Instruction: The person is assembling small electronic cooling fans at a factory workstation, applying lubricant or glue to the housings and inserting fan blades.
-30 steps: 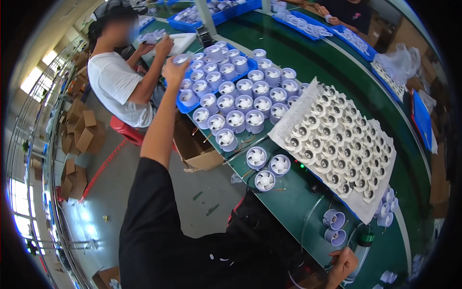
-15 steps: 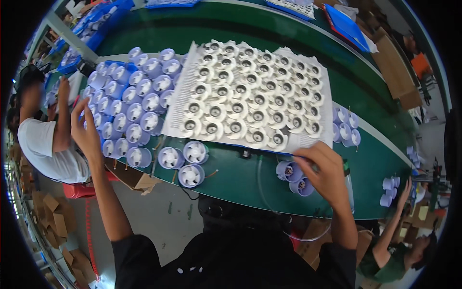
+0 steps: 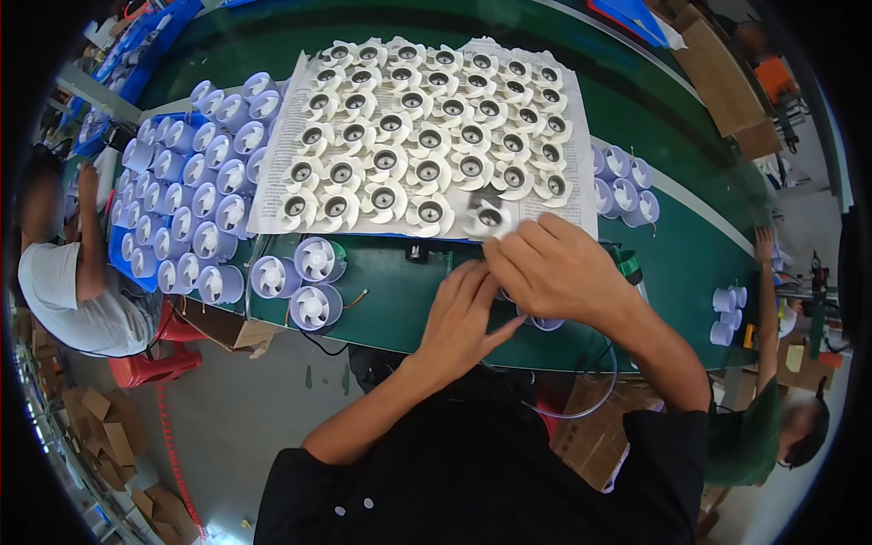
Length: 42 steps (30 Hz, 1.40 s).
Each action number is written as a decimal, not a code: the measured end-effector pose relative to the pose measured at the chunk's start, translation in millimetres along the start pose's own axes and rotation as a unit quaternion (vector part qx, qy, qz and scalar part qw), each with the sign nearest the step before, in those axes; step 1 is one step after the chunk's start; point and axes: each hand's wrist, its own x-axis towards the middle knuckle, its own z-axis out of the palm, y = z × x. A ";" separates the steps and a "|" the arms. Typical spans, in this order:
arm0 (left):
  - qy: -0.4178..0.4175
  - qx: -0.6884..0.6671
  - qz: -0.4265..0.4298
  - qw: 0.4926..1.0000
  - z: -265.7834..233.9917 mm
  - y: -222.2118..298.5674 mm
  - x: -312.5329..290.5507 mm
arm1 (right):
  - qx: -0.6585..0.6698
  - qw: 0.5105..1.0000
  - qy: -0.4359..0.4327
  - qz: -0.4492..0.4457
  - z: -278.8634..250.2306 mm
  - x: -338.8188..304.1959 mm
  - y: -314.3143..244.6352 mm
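My right hand (image 3: 554, 268) pinches a white fan impeller (image 3: 488, 218) at the near edge of the sheet; the impeller is smeared by motion. Rows of similar white impellers (image 3: 429, 173) with dark round centres lie on the printed paper sheet (image 3: 272, 204). My left hand (image 3: 459, 313) is low beside it, fingers stretched and thumb apart, against a round purple housing (image 3: 502, 296) mostly hidden by both hands. A second purple housing (image 3: 547, 323) shows partly beneath my right hand.
Three purple housings with white fans (image 3: 313, 307) stand left of my hands. Many more (image 3: 204, 200) crowd the left side, some in a blue tray (image 3: 118, 250). Others (image 3: 625, 193) stand right of the sheet. A clear tube (image 3: 607, 368) loops off the green table's edge. Co-workers sit at both sides.
My left hand has come from the far left to the middle, beside the purple housings. My right hand has moved to the sheet's near edge and taken hold of an impeller. The view has shifted.
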 end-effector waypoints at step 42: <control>-0.082 -0.055 -0.012 0.995 -16.1 9.3 -24.5 | 0.391 0.837 -0.004 0.383 -5.5 -50.5 -80.0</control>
